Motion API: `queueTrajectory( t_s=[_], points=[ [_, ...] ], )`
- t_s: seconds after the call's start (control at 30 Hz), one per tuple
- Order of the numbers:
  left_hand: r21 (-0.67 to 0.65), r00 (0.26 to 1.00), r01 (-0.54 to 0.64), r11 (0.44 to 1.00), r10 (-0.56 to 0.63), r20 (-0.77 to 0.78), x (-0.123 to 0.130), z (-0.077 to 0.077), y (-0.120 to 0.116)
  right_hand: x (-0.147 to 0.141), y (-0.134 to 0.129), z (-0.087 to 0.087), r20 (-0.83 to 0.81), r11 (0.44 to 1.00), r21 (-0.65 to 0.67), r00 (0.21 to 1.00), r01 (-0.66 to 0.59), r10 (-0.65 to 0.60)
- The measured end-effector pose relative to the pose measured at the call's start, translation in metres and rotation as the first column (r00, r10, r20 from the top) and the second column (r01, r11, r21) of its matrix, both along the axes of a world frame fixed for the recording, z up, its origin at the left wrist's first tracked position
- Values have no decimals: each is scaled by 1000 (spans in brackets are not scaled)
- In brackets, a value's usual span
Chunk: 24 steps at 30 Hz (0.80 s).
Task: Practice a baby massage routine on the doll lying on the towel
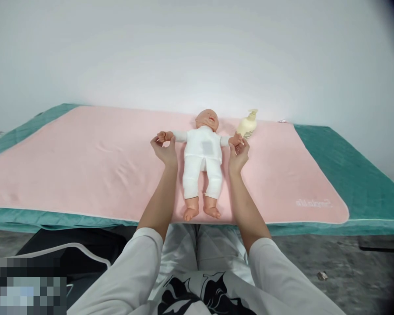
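A baby doll (203, 146) with a white cloth body lies on its back on the pink mat (128, 175), head toward the wall and feet toward me. Its arms are stretched out to both sides. My left hand (165, 151) is closed round the doll's hand (165, 136) on the left, thumb on the near side. On the right, my right hand (239, 156) grips the doll's other hand (235, 139) between thumb and fingers. Just behind that hand a pale yellow pump bottle (248, 124) stands tilted in view, its lower part partly hidden.
The mat lies over a green covered table or bed (357, 175) against a pale wall (197, 52). Below the left front edge is a black object (95, 240) with a white cable (62, 247). A small scrap (322, 275) lies on the grey floor at right.
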State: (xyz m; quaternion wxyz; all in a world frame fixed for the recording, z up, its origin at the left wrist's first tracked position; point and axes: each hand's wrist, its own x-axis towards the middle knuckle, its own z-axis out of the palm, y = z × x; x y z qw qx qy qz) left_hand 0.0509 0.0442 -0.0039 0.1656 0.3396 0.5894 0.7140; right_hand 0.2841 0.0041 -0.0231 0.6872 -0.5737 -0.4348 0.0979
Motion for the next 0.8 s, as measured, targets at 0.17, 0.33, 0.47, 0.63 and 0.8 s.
queueTrajectory(
  t_s=[0.17,0.33,0.47,0.63,0.8],
  points=[
    [-55,965,41,998,-54,-255,12,11,25,0,35,4,244,998,-66,970,-2,18],
    [-129,903,94,987,-139,-406,18,17,51,8,73,6,334,988,-154,939,-30,80],
    [-169,870,226,959,-277,-407,18,16,75,15,98,1,364,969,-247,927,9,84],
    [-348,789,292,891,-430,-439,15,14,105,22,115,-4,416,933,-358,899,26,135],
    [-546,633,203,813,-534,-560,16,11,115,24,119,-6,391,914,-405,908,23,150]
  ],
)
